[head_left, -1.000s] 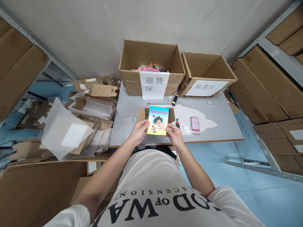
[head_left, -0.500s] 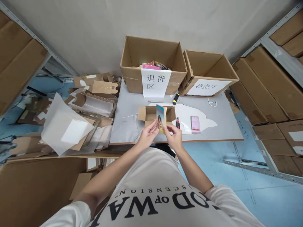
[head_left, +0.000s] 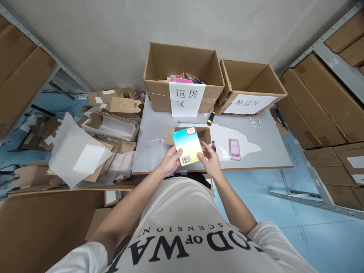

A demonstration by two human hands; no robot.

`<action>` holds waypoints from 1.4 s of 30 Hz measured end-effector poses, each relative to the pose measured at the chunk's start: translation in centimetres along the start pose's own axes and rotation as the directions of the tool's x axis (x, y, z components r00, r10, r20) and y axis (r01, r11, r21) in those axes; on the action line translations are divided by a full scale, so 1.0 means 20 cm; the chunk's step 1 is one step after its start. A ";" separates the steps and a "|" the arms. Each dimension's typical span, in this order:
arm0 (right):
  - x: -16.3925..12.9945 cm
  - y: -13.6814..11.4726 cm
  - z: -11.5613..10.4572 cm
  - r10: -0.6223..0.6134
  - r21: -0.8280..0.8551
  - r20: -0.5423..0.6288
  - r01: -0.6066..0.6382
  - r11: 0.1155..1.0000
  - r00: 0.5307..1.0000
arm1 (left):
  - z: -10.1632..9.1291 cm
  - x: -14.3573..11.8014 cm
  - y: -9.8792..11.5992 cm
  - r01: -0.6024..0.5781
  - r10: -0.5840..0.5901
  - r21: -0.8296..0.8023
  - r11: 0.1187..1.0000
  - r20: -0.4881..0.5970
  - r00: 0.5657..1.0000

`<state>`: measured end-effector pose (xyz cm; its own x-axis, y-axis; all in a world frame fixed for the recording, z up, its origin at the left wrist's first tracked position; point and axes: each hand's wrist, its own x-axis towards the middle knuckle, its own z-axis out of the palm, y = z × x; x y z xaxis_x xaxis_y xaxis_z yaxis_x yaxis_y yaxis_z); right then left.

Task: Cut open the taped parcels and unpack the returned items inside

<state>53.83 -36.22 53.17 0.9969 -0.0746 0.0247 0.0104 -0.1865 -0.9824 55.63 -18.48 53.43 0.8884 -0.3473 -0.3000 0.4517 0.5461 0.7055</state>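
Between my two hands is a small book (head_left: 187, 145), its blue-to-yellow back cover facing up, with a barcode at the bottom and a red-edged white label at the top. My left hand (head_left: 170, 160) grips its left lower edge, thumb on the cover. On the opposite side, my right hand (head_left: 209, 160) pinches the right lower edge with the thumb on top. The book hides much of a small open cardboard box (head_left: 205, 133) standing on the table behind it. A red and black box cutter (head_left: 213, 146) lies just right of that box.
At the back of the grey table (head_left: 159, 121) stand a large carton (head_left: 159, 94) holding books and another open carton (head_left: 223, 104), both with paper signs. A yellow-black cutter (head_left: 211, 118) and a phone-like pink item (head_left: 234, 148) lie on the table. Packaging scraps (head_left: 113, 125) are heaped at left.
The book has turned from nearly edge-on, with its picture cover showing, to its back cover facing up. My hands have spread slightly apart around it.
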 end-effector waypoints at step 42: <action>-0.10 -0.01 0.08 -0.093 -0.098 0.034 0.096 0.991 0.995 | 0.06 -0.01 -0.13 -0.082 0.082 0.064 0.995 -0.009 0.997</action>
<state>51.95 -34.46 52.92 0.9937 -0.0236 0.1095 0.0981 -0.2877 -0.9527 54.08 -20.80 52.43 0.9234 -0.2941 -0.2467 0.3716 0.5230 0.7671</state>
